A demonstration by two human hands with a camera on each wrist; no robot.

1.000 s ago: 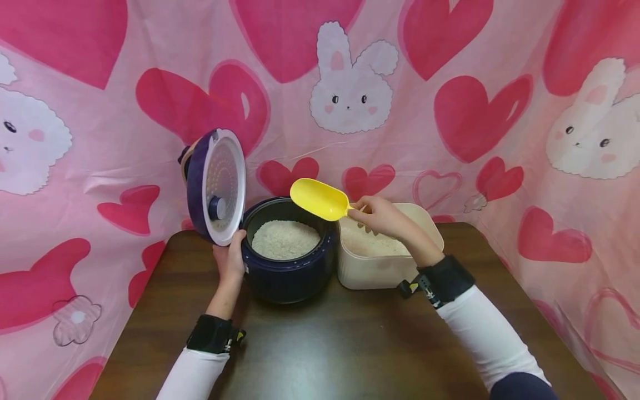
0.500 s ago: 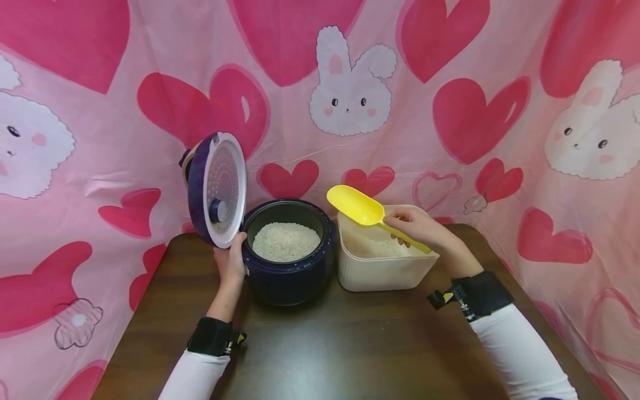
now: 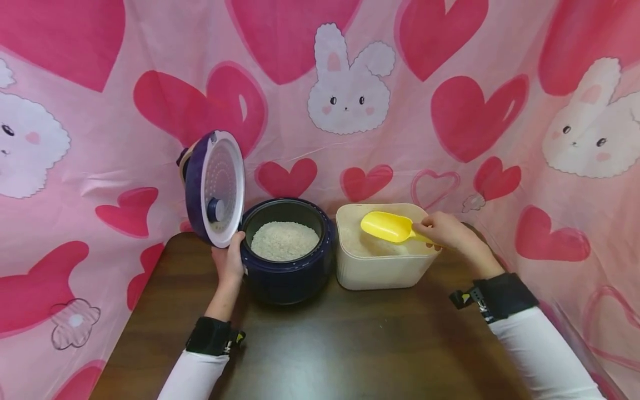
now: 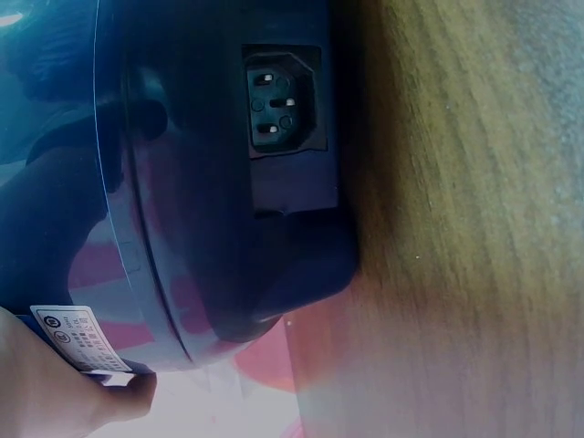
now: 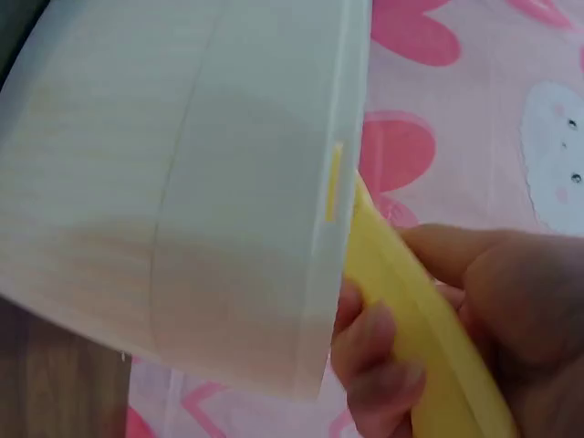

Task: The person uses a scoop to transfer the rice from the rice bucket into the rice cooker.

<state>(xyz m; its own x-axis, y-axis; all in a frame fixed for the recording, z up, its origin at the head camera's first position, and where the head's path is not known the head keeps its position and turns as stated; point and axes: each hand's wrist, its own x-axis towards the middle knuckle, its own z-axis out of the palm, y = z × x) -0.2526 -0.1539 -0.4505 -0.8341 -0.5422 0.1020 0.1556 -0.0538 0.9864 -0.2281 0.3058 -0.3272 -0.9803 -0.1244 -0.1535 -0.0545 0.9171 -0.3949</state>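
A dark blue rice cooker (image 3: 286, 283) stands at the back of the table, its inner pot holding white rice (image 3: 284, 241). Its lid (image 3: 222, 183) is raised at the left. My left hand (image 3: 230, 261) holds the lid low by the hinge, thumb in front; the other fingers are mostly hidden. In the left wrist view, part of that hand (image 4: 55, 383) lies by the cooker's label. My right hand (image 3: 445, 229) grips a yellow scoop (image 3: 387, 226) by its handle. The scoop's bowl is over the cream bin (image 3: 380, 273), which has some rice (image 3: 370, 244) inside.
The bin stands just right of the cooker on the brown wooden table (image 3: 320, 344). A pink cloth with hearts and rabbits (image 3: 350, 155) hangs close behind and at both sides. A power socket (image 4: 281, 102) shows on the cooker's side.
My right hand has carried the scoop right and down from above the cooker's edge to over the bin, turning its bowl level. My left hand and the lid stay put.
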